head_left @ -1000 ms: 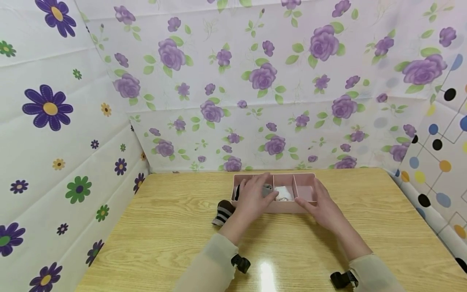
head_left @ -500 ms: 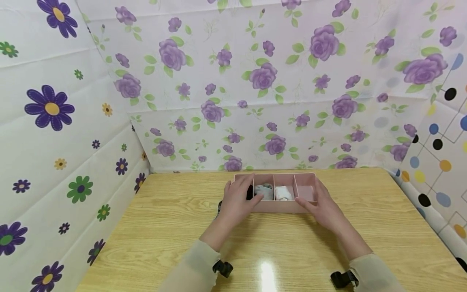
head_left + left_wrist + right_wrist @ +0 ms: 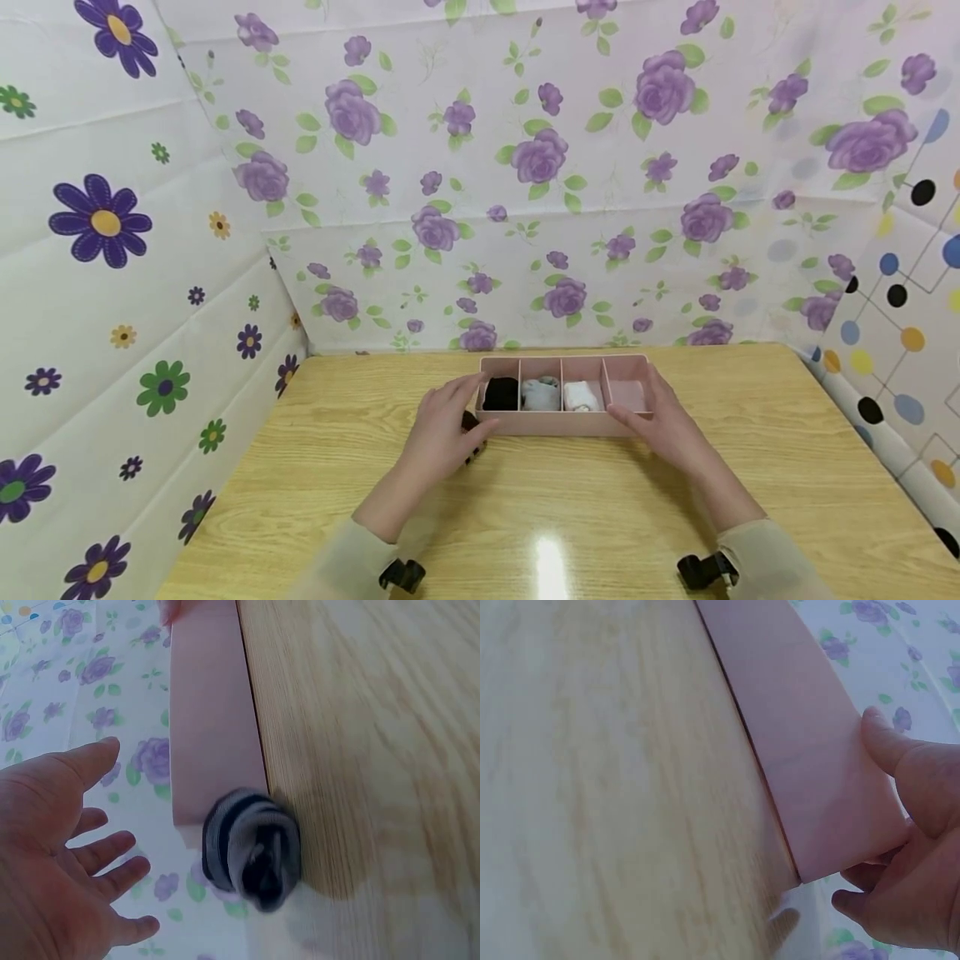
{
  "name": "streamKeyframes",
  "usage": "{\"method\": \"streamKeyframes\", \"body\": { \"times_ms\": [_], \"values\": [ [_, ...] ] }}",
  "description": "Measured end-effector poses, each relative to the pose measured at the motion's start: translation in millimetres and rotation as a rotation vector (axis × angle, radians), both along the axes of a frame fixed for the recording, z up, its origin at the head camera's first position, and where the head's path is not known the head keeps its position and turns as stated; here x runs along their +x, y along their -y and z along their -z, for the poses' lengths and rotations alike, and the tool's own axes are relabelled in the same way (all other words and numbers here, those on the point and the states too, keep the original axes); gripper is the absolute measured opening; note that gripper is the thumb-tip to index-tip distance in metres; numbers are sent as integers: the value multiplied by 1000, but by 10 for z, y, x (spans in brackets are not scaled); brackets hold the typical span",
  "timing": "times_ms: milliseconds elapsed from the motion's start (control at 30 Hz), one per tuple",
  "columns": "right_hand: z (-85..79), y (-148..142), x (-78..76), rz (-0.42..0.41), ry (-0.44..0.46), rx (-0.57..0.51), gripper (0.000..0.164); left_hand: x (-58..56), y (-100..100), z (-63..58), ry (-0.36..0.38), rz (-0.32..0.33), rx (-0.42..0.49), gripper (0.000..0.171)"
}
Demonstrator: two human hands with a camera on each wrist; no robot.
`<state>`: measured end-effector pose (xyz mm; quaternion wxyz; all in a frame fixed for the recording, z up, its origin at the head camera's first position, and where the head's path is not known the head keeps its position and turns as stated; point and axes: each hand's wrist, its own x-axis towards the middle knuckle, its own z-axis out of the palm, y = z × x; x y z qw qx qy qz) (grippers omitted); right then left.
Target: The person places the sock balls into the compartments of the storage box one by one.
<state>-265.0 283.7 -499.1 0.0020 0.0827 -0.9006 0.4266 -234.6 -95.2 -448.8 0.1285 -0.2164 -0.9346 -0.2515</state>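
A pink box (image 3: 558,424) with dividers stands on the table, its long side facing me. From the left its compartments hold a black rolled sock (image 3: 501,394), a grey rolled sock (image 3: 542,395) and a white one (image 3: 581,397); the rightmost shows its pink floor. My right hand (image 3: 670,427) grips the box's right end, thumb at the front rim and fingers round the end wall. At the left end, my left hand (image 3: 441,427) is spread with fingers extended, holding nothing. Beside it a striped rolled sock (image 3: 251,847) lies at the box's front left corner, partly hidden in the head view.
The wood-grain table (image 3: 360,392) runs up to a flowered cloth (image 3: 450,275) hung behind it. More patterned cloth hangs at the left and right sides. Both sleeves carry black wrist cameras.
My left hand has moved left, from over the box's left compartments to beside its left end, uncovering the black and grey socks. My right hand stays on the right end.
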Motion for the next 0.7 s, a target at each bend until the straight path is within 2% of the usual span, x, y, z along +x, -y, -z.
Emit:
{"method": "streamKeyframes", "body": {
  "times_ms": [133, 300, 533, 700],
  "values": [
    [-19, -40, -9, 3, 51, -34, 119, 71, 150, -4, 35, -17, 5, 77],
    [-38, -113, -18, -12, 117, -79, 107, 147, 307, 12, 70, -43, -1, 78],
    [-45, -201, -24, -51, 203, -299, 90, 210, 497, 110, 117, -68, -8, 80],
    [-39, -240, -30, -27, 253, -388, 86, 225, 564, 190, 161, -61, -13, 85]
  ]
}}
